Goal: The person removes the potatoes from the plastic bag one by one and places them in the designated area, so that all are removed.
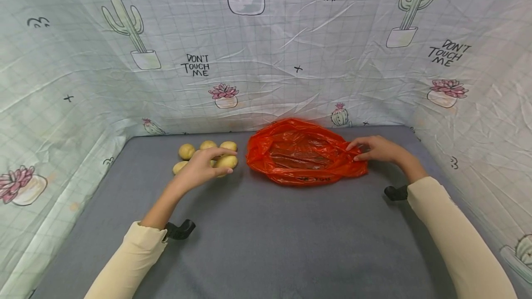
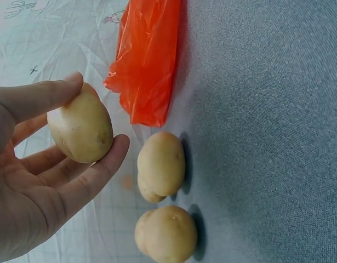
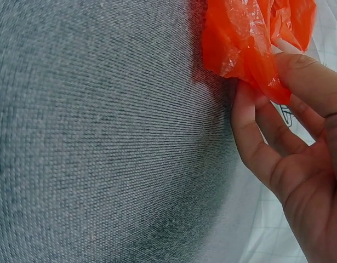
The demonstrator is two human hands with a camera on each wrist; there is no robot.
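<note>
My left hand [image 1: 198, 168] pinches a smooth yellow potato [image 2: 83, 126] between thumb and fingers, lifted above the table in the left wrist view. Several more potatoes [image 1: 187, 151] lie on the table around and behind this hand, partly covered by it in the head view. To their right sits a thin red plastic bag [image 1: 299, 175], its mouth spread wide and facing up. My right hand [image 1: 376, 148] pinches the bag's right edge between thumb and fingers. Close up in the right wrist view, the crumpled red film [image 3: 245, 49] comes down between thumb and fingertips.
Grey cloth covers the table [image 1: 291, 239]. A pale curtain [image 1: 266, 59] with printed cacti closes off the back and both sides, right behind the bag and the potatoes. A dark strap-like piece [image 1: 180, 230] sticks out at each wrist.
</note>
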